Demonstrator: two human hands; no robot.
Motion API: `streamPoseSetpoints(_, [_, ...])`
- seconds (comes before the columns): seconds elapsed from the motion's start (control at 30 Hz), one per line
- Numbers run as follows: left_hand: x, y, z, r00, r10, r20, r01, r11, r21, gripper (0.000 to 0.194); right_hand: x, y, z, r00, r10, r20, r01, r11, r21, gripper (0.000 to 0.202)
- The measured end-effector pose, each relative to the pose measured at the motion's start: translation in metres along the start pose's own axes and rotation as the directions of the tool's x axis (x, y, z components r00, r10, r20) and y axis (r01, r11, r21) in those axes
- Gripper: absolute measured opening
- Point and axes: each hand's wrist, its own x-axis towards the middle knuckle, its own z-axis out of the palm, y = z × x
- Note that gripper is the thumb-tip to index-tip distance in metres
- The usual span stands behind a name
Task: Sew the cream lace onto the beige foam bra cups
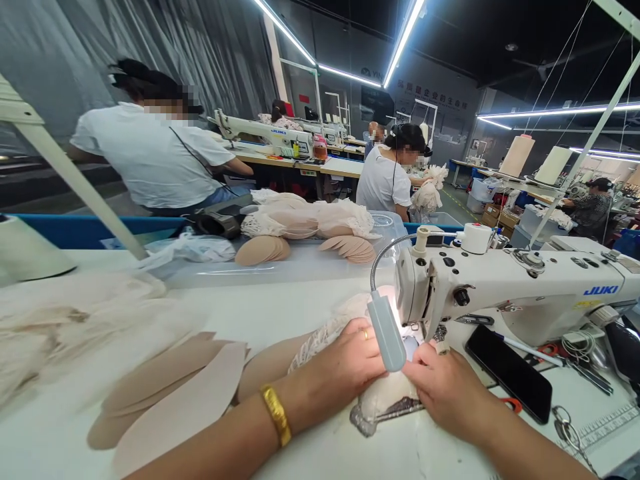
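Under the presser foot area of a white sewing machine [520, 283] lies a beige lace-trimmed fabric piece [389, 395], bunched and rounded toward me. My left hand [345, 363] presses on it from the left, fingers bent together; the fingertips are partly hidden by a grey lamp head [387, 333]. From the right, my right hand [447, 387] pinches the same fabric close to the needle, thumb and curled fingers together. The needle itself is hidden. More of the lace [320, 340] runs out beyond my left hand.
Beige oval pads [165, 380] lie left of my forearm, near piled sheer fabric [75, 320]. A clear plastic bin [215, 270] behind holds pads and lace pieces. Right of my hand are a black phone [510, 373], scissors, keys and a ruler [610, 423]. Co-workers sit beyond.
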Motion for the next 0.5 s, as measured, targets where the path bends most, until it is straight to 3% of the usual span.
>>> streamPoseSetpoints(0.17, [-0.001, -0.008, 0.008, 0.999, -0.033, -0.008, 0.033, 0.999, -0.029, 0.037, 0.002, 0.000, 0.001, 1.000, 0.028, 0.003, -0.028, 1.000, 0.003, 0.027])
streamPoseSetpoints(0.33, [0.001, -0.009, 0.009, 0.997, -0.047, -0.068, 0.052, 0.995, 0.083, 0.031, 0.002, 0.001, 0.004, 0.998, 0.056, -0.002, -0.056, 0.998, 0.004, 0.024])
streamPoseSetpoints(0.5, [0.012, -0.004, 0.001, 0.994, -0.108, 0.014, 0.106, 0.990, 0.092, 0.030, 0.001, 0.001, 0.000, 1.000, 0.027, -0.008, -0.027, 0.999, 0.024, 0.024])
